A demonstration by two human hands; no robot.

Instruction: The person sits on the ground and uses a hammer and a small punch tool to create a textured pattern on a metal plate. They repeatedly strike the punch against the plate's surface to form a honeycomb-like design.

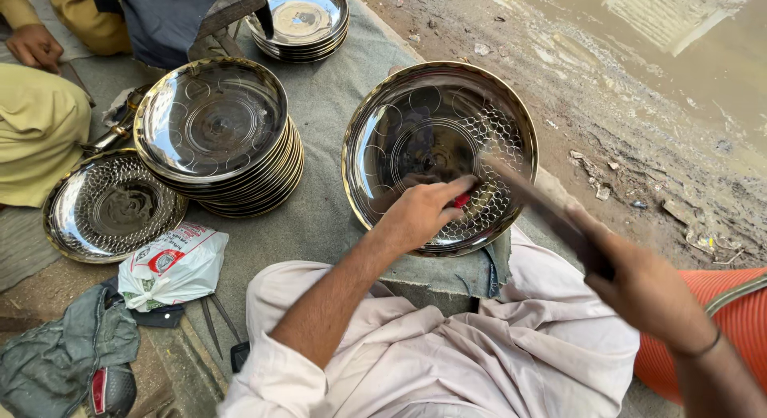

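We press a small red-tipped punch [462, 199], pinched in our left hand [419, 214], onto the tray [383, 114] resting before our knees, our right hand [639, 282] gripping a blurred hammer [543, 206]; the dimpled pattern covers roughly its right half, the left remains plain.

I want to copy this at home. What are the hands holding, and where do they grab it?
The left hand pinches a small red-tipped tool against the shiny plate. The right hand grips a dark, blurred hammer-like tool by its lower end.

Grey cloth [319, 138] (steel plates [216, 130] atop)
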